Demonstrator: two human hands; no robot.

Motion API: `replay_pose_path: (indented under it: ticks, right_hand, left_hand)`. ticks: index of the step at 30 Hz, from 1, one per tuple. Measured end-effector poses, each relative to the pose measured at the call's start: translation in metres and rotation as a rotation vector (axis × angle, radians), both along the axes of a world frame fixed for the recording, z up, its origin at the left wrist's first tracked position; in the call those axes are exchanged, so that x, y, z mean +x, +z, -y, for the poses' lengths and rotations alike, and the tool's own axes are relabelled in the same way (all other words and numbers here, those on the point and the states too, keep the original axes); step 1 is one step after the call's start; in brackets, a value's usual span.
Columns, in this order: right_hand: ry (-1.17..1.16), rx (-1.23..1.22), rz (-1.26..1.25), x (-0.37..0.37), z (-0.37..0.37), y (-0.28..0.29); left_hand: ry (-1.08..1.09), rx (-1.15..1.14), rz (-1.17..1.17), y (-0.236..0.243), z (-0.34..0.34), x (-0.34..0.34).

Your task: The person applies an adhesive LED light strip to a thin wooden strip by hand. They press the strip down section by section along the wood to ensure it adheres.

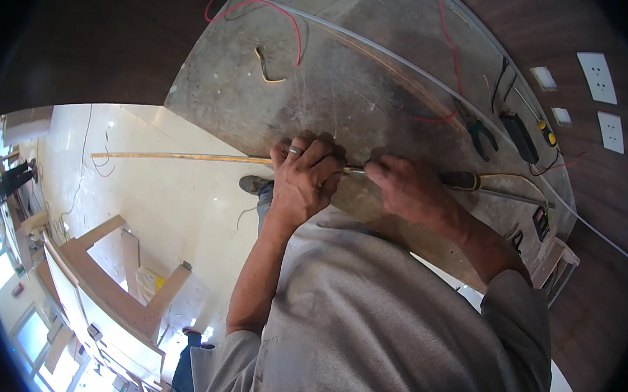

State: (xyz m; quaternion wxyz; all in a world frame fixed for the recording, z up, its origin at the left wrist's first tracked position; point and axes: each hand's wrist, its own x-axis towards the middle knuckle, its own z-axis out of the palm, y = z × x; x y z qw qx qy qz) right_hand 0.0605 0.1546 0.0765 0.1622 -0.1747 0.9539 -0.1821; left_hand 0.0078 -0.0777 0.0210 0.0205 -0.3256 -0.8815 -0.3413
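A long narrow strip point(187, 157), yellowish along its length with a grey edge, runs left past the tabletop's edge. My left hand point(307, 168), with a ring on one finger, is closed around it, knuckles up. My right hand point(404, 183) is closed just to the right, its fingertips pinched at a short shiny length between the hands. Whether that is the strip or a tool's shaft, I cannot tell. A black and yellow tool handle point(462, 181) shows beyond my right hand, partly hidden by it. A grey metal length point(515, 197) continues rightward from there.
The worn tabletop point(322, 67) holds green-handled pliers point(483, 139), a black box point(519, 137), a yellow-ended screwdriver point(548, 133), red wire point(295, 33) and a long pale rod point(352, 42). White socket plates point(597, 77) are on the brown panel at right. Wooden frames point(122, 278) stand lower left.
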Motion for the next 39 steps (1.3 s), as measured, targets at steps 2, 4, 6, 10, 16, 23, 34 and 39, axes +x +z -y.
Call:
replay_pose_path:
  ticks: [2,4,6,10,16,23,34,39]
  right_hand:
    - [0.004,0.0,-0.004,-0.001,0.0,0.001]
    - [0.024,0.008,-0.012,-0.002,0.001,0.003]
    - [0.037,0.022,-0.018,-0.003,0.002,0.004]
    - [0.073,0.04,-0.054,-0.005,0.003,0.005]
    - [0.104,0.08,-0.142,0.0,0.007,0.004]
    - [0.015,0.041,-0.104,0.004,0.004,-0.005]
    - [-0.183,-0.005,-0.077,0.033,0.002,-0.003]
    - [-0.186,0.001,-0.032,0.024,0.0,0.0]
  left_hand:
    - [-0.005,0.003,-0.002,0.0,0.001,0.0]
    - [-0.028,-0.022,0.034,0.005,0.003,0.0]
    - [-0.032,-0.017,0.042,0.007,0.004,-0.001]
    - [-0.029,-0.012,0.056,0.006,0.005,-0.001]
    - [-0.019,-0.003,0.04,0.005,0.004,0.001]
    - [-0.034,-0.005,0.066,0.013,0.002,-0.001]
    - [0.0,-0.039,0.032,0.003,0.0,0.001]
    - [-0.013,-0.089,-0.004,0.006,0.001,0.003]
